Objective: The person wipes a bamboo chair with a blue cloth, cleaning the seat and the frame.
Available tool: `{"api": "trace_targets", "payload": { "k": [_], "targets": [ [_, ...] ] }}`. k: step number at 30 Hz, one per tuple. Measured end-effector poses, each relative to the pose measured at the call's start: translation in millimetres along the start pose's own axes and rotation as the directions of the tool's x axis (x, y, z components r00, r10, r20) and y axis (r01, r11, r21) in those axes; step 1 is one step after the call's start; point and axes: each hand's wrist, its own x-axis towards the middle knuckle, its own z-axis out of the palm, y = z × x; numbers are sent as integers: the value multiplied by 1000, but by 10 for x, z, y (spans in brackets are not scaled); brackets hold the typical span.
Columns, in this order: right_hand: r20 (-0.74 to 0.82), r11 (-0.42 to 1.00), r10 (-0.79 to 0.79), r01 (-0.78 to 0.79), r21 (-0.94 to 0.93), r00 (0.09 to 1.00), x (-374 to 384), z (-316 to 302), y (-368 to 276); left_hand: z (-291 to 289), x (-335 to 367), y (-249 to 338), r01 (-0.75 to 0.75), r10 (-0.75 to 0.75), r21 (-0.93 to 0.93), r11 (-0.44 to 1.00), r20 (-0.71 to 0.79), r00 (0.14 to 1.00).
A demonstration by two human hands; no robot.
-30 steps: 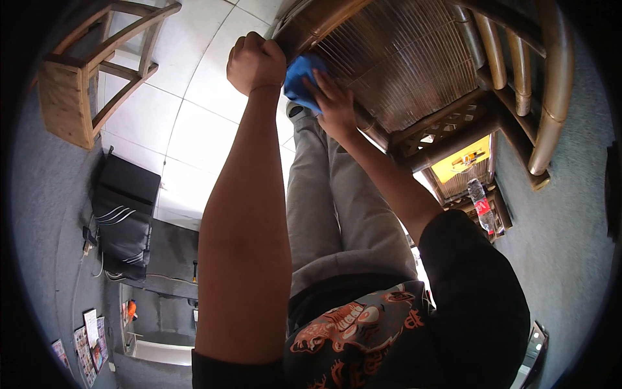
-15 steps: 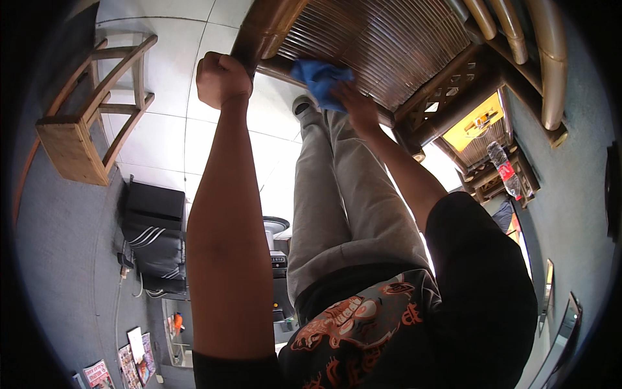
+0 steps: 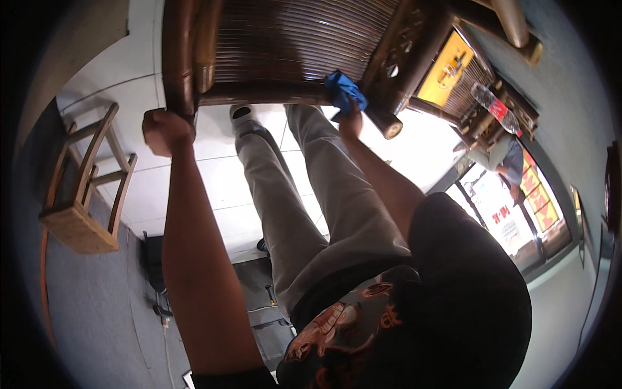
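In front of me is a dark brown bamboo bench (image 3: 275,48) with a slatted seat. My right hand (image 3: 352,123) grips a crumpled blue cloth (image 3: 341,89) at the front right corner of the seat, where the rail meets the side panel. My left hand (image 3: 167,132) is closed in a fist by the near end of the left bamboo armrest (image 3: 178,58); its fingertips are hidden, and whatever it may hold does not show.
A small wooden stool (image 3: 84,227) lies at the left by the grey wall. To the right are a yellow panel (image 3: 447,68) and a plastic bottle (image 3: 495,109) with a red label, on bamboo furniture. Another person (image 3: 512,165) is near the glass door. White tiles (image 3: 214,172) cover the floor.
My view has turned, so the bench appears further left. The right hand and blue cloth have moved right along the front edge to the corner. My left hand remains at the armrest's end.
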Motion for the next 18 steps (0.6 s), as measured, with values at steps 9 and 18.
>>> {"api": "trace_targets", "payload": {
  "k": [9, 18],
  "targets": [
    [-42, 790, -576, 569, 228, 817, -703, 945, -1899, 20, -78, 142, -22, 20, 96, 995, 17, 1000],
    [229, 664, -630, 362, 654, 742, -665, 736, -2126, -18, -78, 81, -66, 67, 78, 995, -18, 998]
  ]
}}
